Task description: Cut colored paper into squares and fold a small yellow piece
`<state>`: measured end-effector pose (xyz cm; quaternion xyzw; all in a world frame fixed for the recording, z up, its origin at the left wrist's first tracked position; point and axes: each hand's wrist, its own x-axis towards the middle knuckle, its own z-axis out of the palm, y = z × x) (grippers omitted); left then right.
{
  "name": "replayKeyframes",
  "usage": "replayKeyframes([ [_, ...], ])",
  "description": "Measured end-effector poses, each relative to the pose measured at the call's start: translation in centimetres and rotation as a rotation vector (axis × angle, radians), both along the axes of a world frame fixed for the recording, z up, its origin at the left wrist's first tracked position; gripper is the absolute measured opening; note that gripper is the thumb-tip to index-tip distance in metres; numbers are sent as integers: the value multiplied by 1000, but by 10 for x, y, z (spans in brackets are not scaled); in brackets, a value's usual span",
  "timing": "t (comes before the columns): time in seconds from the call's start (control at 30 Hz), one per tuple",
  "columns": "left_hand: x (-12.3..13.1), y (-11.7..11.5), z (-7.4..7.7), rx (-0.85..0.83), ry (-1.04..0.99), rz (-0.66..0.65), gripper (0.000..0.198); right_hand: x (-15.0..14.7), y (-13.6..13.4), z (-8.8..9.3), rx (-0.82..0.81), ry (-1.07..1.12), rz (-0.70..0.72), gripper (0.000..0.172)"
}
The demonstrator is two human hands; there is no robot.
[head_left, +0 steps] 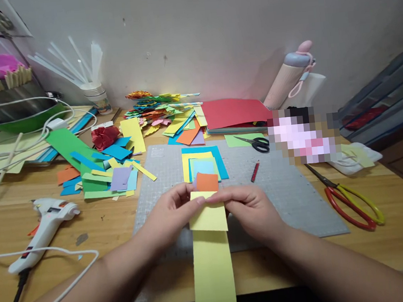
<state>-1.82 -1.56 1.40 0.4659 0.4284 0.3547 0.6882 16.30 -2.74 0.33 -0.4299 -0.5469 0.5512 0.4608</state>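
1. The cutting mat (291,194) lay in the middle of the table (401,226).
2. The left hand (173,210) and right hand (253,207) held the paper strip (212,264) over the mat's near edge.
3. A stack of paper squares (205,165) sat on the mat behind the hands.
4. The glue gun (45,227) lay left of the mat, the large scissors (349,203) right of it.
5. The small scissors (258,143) rested at the mat's far edge

A pixelated patch (303,136) blurs whatever lies beneath it; my yellow strip (212,264) runs off the bottom edge.
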Motion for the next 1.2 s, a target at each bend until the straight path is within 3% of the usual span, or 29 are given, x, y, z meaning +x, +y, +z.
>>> replayKeyframes([
  [0.13,1,-1,2,61,-18,-105,19,3,-2,-1,3,59,20,23],
  [0.23,3,-2,1,151,96,-95,20,3,-1,0,0,10,55,16],
  [0.3,3,-4,0,233,213,-92,22,1,-1,2,71,-108,57,9],
  [0.4,3,-7,-1,371,321,-119,21,-1,0,5,192,-283,37,11],
  [0.53,1,-9,-2,680,476,-133,18,-1,-1,5,338,-468,52,9],
  [0.67,0,-11,-4,873,498,-202,16,0,-2,3,548,-555,99,12],
  [0.83,0,-12,-1,868,462,-166,18,3,0,8,680,-533,85,14],
  [1.0,-4,-8,8,777,487,-136,18,16,6,14,611,-599,95,15],
  [1.1,-10,-4,11,688,435,6,18,25,12,17,528,-587,-25,16],
  [1.2,-13,0,10,568,336,157,17,28,16,18,373,-426,-155,14],
])
